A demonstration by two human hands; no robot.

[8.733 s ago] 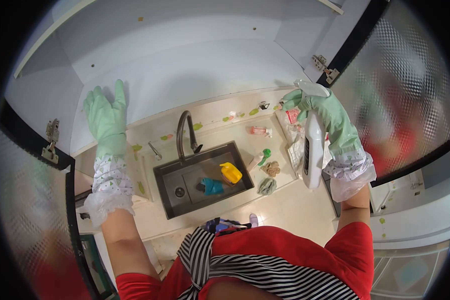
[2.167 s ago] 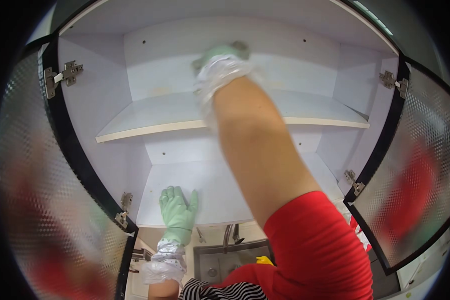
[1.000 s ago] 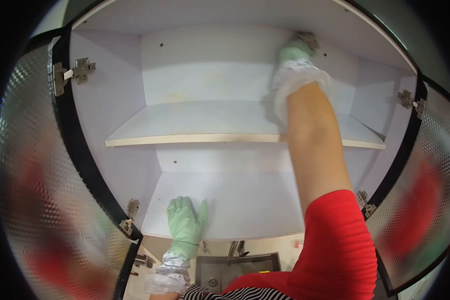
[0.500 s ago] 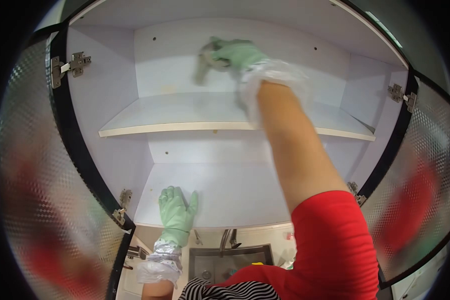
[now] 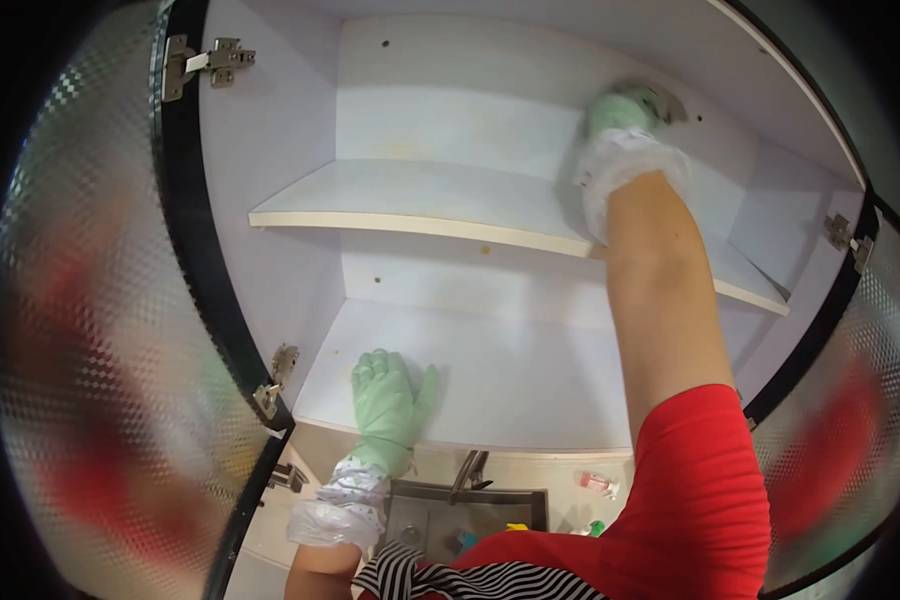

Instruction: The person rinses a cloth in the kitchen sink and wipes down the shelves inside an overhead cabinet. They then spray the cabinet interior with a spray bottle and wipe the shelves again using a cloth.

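Observation:
My right hand (image 5: 622, 112), in a light green glove with a white cuff, is up in the upper compartment. It presses a greyish cloth (image 5: 662, 102) against the back wall, near the right side; the glove hides part of the cloth. Yellowish stains (image 5: 402, 148) mark the back wall farther left, above the middle shelf (image 5: 420, 222). My left hand (image 5: 385, 398), gloved the same way, rests flat on the cabinet's bottom board (image 5: 500, 385) near its front edge, fingers stretched and thumb apart, holding nothing.
Open doors with textured glass stand at the left (image 5: 110, 330) and right (image 5: 830, 410). Below the cabinet are a sink (image 5: 430, 520) with a faucet (image 5: 467, 474), a yellow item (image 5: 516, 527) and a small pinkish bottle (image 5: 597, 484) on the counter.
From half a second ago, my right hand has swept the cloth from the middle of the back wall to the right. The view has tilted. The spray bottle held earlier is out of sight.

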